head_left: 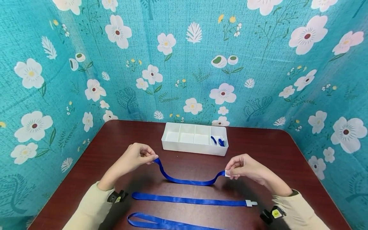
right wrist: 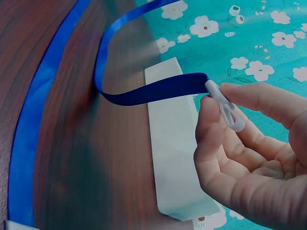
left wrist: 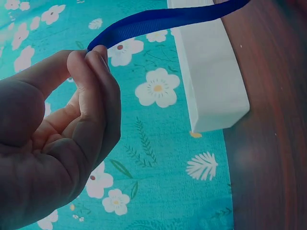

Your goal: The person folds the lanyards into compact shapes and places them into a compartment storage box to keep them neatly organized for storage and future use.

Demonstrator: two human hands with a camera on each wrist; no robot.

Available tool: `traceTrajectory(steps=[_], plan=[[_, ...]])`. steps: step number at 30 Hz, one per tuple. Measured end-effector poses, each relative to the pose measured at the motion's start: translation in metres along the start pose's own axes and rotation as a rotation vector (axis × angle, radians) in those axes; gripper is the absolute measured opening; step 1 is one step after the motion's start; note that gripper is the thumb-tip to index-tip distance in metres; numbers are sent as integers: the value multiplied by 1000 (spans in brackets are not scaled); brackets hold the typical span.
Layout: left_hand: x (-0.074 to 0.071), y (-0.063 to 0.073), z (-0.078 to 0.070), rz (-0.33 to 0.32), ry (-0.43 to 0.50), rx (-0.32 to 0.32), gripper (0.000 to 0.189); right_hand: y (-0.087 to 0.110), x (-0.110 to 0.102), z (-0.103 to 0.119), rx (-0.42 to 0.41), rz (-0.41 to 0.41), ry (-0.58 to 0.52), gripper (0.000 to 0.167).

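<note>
A blue lanyard (head_left: 187, 182) is stretched loosely between both hands, its middle sagging in a curve close over the table. My left hand (head_left: 141, 155) pinches its looped end between thumb and fingertips; the left wrist view shows the blue strap (left wrist: 163, 21) leading away from those fingertips. At the other end, my right hand (head_left: 242, 167) pinches the white plastic clip (right wrist: 225, 108) between thumb and forefinger. Nearer the front, a second blue lanyard (head_left: 189, 200) lies straight, its white clip (head_left: 251, 203) toward the right. A third blue lanyard (head_left: 161, 223) lies below it, partly out of frame.
Behind the hands stands a white divided box (head_left: 187, 147) with several compartments; small blue pieces (head_left: 221, 142) lie in its rightmost one. The dark red-brown table (head_left: 132, 132) meets a teal flowered cloth (head_left: 184, 73) at the back and sides.
</note>
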State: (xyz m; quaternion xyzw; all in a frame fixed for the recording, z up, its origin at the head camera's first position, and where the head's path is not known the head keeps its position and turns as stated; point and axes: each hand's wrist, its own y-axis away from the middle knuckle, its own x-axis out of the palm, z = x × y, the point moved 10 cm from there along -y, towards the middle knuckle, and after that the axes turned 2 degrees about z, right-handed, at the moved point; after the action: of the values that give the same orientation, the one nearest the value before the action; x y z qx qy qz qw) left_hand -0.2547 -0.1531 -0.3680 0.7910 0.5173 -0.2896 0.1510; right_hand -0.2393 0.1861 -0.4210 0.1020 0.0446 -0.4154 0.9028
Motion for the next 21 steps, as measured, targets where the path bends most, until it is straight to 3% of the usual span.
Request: traceTrajectory(steps=[21], plan=[[16,-17,-27,11,87,41,20,-21,14,23,-45,-2,-27,21]])
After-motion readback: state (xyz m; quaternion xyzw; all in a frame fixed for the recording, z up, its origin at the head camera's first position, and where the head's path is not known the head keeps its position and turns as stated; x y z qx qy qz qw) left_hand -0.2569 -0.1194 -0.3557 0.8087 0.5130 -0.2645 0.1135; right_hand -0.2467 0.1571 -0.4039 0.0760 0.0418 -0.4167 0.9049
